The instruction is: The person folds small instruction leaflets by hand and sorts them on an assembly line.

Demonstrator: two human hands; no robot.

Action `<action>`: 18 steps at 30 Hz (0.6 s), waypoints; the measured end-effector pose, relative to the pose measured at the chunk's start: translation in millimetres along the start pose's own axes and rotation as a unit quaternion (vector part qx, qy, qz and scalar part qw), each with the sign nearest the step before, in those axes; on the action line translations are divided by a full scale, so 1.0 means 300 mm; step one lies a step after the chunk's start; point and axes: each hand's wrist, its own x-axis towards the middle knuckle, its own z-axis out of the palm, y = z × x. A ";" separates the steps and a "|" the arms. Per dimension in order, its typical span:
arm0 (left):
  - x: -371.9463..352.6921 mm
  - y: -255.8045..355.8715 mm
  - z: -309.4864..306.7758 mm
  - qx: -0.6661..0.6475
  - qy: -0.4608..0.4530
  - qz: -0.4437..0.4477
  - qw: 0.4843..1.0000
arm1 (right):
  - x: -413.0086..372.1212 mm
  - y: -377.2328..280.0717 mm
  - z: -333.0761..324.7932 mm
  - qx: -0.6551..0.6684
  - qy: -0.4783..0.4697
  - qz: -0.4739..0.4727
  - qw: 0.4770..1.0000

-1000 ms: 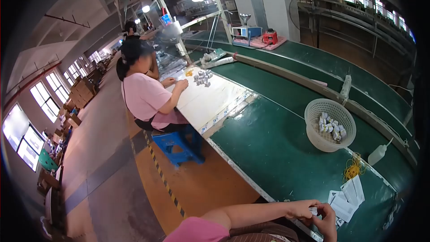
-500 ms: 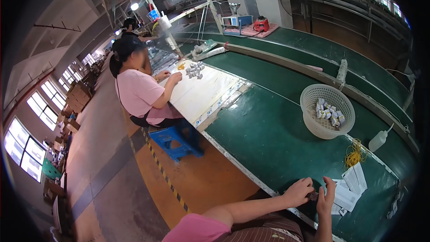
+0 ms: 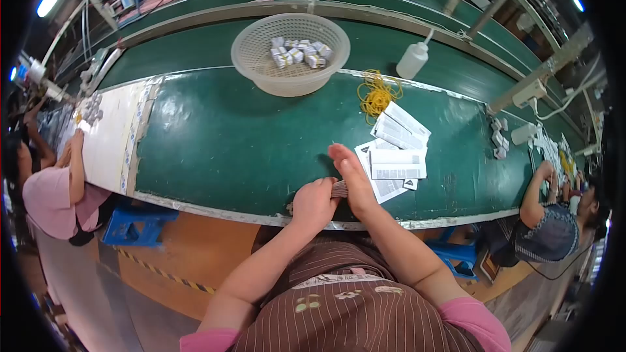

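Glossy green tabletop (image 3: 215,150). Round, perforated, whitish plastic basket (image 3: 287,86) on it, holding small blocky white bundles (image 3: 297,55) with yellow bands. Tangle of thin yellow bands (image 3: 378,96) just behind flat white leaflets (image 3: 398,164). Leaflets bear dark triangles and grey print, too small to read. Left hand (image 3: 315,203) closed around thin-layered stack (image 3: 339,189), probably paper, partly hidden by fingers, near table's front edge. Right hand (image 3: 354,179) open, fingers extended, palm at stack's end.
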 end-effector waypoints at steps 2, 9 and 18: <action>0.002 0.000 -0.017 0.018 0.007 0.003 1.000 | 0.001 0.007 0.017 0.014 -0.011 0.000 1.000; 0.005 0.005 -0.018 0.013 -0.020 0.000 1.000 | -0.038 -0.027 -0.017 -0.444 0.012 -0.109 0.889; 0.006 0.033 -0.034 -0.021 -0.015 -0.014 1.000 | -0.020 0.003 -0.034 -0.160 0.082 -0.077 0.981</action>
